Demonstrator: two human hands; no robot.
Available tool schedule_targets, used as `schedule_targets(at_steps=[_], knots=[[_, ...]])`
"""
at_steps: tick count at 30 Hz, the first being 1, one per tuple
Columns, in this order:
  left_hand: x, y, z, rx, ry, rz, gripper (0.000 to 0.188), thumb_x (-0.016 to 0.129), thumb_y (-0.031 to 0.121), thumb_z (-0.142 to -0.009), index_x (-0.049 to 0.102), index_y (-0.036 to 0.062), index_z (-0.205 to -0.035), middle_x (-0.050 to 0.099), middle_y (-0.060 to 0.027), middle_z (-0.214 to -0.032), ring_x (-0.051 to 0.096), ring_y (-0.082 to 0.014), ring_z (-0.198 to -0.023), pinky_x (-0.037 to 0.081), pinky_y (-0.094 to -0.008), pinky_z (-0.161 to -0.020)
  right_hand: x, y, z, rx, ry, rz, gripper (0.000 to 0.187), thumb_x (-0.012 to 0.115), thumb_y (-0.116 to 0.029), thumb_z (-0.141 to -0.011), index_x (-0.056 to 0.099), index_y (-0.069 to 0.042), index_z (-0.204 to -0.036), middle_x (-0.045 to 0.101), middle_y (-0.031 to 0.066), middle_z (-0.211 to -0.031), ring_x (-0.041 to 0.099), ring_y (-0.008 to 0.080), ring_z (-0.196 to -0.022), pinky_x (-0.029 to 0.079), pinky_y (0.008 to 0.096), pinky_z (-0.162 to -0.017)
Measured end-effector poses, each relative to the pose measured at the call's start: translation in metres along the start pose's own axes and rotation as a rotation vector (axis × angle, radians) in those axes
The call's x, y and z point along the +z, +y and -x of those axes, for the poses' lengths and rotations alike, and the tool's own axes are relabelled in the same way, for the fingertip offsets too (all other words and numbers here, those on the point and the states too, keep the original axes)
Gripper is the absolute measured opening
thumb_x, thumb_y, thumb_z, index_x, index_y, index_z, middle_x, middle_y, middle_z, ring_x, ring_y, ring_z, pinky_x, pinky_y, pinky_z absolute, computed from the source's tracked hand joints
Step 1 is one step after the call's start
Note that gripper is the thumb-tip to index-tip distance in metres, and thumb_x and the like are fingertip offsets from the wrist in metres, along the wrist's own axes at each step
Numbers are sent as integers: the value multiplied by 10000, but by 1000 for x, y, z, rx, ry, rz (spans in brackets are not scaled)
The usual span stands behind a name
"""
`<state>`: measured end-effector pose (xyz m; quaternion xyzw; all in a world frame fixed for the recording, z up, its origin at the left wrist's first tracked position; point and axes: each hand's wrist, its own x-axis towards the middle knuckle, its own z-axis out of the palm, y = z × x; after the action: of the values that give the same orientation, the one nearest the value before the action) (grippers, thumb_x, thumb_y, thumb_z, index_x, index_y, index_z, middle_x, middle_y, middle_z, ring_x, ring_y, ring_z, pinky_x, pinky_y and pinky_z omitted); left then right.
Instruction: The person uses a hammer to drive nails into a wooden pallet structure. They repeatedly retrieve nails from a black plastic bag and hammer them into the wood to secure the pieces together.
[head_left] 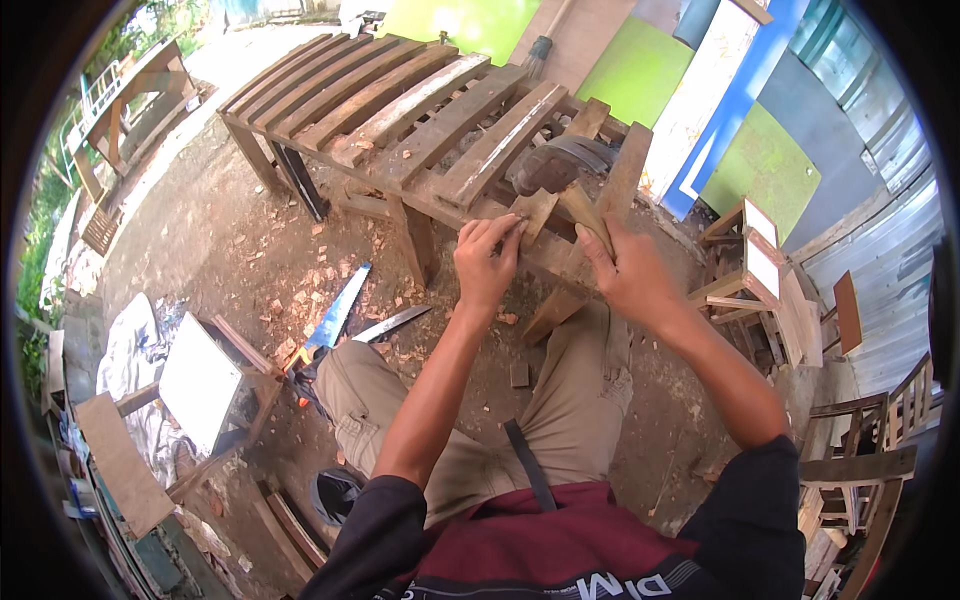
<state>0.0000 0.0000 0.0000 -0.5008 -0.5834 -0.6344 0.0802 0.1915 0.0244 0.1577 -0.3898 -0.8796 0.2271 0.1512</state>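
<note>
My left hand (488, 262) is closed, thumb and fingers pinching the edge of a small pale wood piece (537, 212) with a curved, notched outline. Beside it, my right hand (632, 268) wraps round a short wooden bar (583, 212), which slants up and away toward the left. The bar's far end comes close to the notched piece; whether they touch I cannot tell. Both are held over the near right end of a slatted wooden bench (430, 140). Just beyond them on the bench lies a dark, rounded object (553, 165) whose kind is unclear.
Two saws, one with a blue blade (340, 308) and one with a bare metal blade (392, 324), lie among wood chips left of my knees. A white-topped wooden frame (200, 385) stands at left. Wooden chairs (860, 480) and stools (745, 265) crowd the right side.
</note>
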Motion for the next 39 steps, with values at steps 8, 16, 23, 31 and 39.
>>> schedule_targets(at_steps=[8, 16, 23, 31, 39], knots=[[3, 4, 2, -31, 2, 35, 155, 785, 53, -840, 759, 34, -991, 744, -111, -899, 685, -272, -825, 518, -361, -832, 0, -5, 2, -45, 104, 64, 532, 514, -456, -1059, 611, 67, -1044, 599, 286, -695, 599, 462, -649, 452, 494, -629], [1, -1, 1, 9, 19, 8, 158, 789, 49, -835, 765, 38, -990, 741, -102, -882, 686, -262, -817, 518, -362, -827, -1, 6, -7, -16, -33, 38, 573, 473, -499, -1065, 596, 60, -1100, 596, 277, -691, 593, 460, -639, 447, 493, -618], [0, 3, -1, 22, 31, 23, 141, 789, 48, -835, 763, 37, -973, 745, -97, -882, 694, -265, -827, 518, -361, -831, 1, -1, -2, -12, -11, 54, 520, 506, -450, -1061, 590, 61, -1107, 595, 296, -696, 590, 475, -642, 446, 499, -621], [-1, -2, 1, 8, 29, 12, 163, 802, 48, -819, 767, 43, -977, 750, -101, -895, 699, -260, -835, 517, -358, -842, 1, -2, -2, 9, -25, 42, 478, 516, -416, -1061, 592, 55, -1092, 602, 299, -684, 614, 487, -659, 451, 522, -622], [-1, -1, 1, -14, 12, 27, 166, 791, 53, -840, 771, 48, -1005, 760, -98, -953, 701, -272, -902, 520, -363, -854, -4, -7, -8, 6, -65, 36, 495, 506, -439, -1063, 590, 47, -1098, 610, 298, -695, 609, 494, -667, 454, 522, -623]])
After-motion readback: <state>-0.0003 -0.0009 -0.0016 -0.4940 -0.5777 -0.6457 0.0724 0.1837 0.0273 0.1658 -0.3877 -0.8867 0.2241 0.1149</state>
